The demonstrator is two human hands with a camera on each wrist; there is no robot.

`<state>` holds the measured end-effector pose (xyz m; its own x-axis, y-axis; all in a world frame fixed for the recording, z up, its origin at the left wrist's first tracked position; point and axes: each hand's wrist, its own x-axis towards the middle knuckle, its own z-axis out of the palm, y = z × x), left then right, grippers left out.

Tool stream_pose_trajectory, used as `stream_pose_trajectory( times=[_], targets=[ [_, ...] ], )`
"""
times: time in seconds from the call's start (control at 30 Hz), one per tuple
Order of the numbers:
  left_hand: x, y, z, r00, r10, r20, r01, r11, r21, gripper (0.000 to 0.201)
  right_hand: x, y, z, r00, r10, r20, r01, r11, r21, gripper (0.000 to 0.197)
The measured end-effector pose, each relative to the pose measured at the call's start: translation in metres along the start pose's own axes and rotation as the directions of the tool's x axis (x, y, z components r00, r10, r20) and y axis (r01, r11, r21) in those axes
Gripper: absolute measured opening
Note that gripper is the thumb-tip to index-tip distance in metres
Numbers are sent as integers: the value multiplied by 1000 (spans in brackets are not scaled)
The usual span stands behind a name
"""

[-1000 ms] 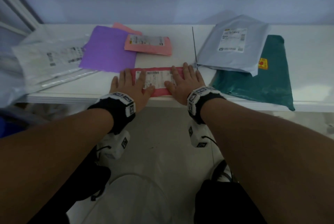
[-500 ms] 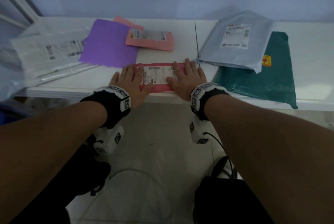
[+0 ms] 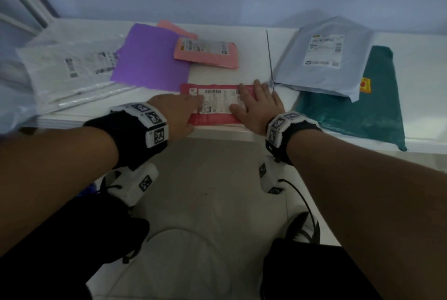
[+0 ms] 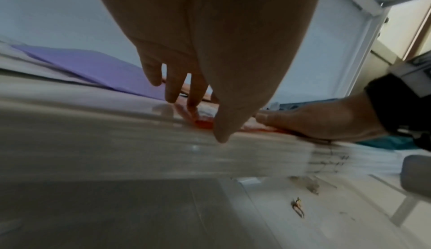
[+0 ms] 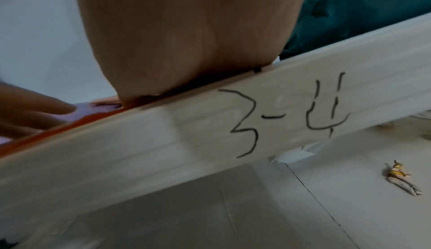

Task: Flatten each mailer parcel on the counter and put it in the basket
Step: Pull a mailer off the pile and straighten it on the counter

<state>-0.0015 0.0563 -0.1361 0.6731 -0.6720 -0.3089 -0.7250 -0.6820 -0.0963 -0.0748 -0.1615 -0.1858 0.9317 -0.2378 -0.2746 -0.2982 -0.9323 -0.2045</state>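
A red mailer [image 3: 212,119] with a white label lies at the front edge of the white counter [image 3: 242,40]. My left hand [image 3: 179,111] reaches in from the left, its straight fingers [image 4: 172,87] touching the mailer's left part and the label, palm raised off the counter. My right hand [image 3: 256,103] lies flat, fingers spread, pressing the mailer's right part. In the right wrist view the right palm [image 5: 186,40] rests at the counter edge, with the red mailer [image 5: 46,138] to its left. No basket is in view.
Other mailers lie on the counter: purple [image 3: 150,57], pink [image 3: 205,55], white [image 3: 67,67] at the left, grey [image 3: 319,55] overlapping a teal one [image 3: 362,111] at the right. The counter's front face [image 5: 279,114] bears "3-4". Litter [image 5: 396,175] lies on the floor.
My left hand has turned and slid rightward across the mailer's left part, palm lifting, fingertips now on the label. My right hand stays flat on the right part.
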Motion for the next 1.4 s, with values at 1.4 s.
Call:
stream_pose_trajectory(
  times=[1.4],
  targets=[
    [-44, -13, -140, 943, 187, -275, -241, 954, -180, 25, -101, -94, -167, 931, -142, -336, 254, 913, 318, 21]
  ],
)
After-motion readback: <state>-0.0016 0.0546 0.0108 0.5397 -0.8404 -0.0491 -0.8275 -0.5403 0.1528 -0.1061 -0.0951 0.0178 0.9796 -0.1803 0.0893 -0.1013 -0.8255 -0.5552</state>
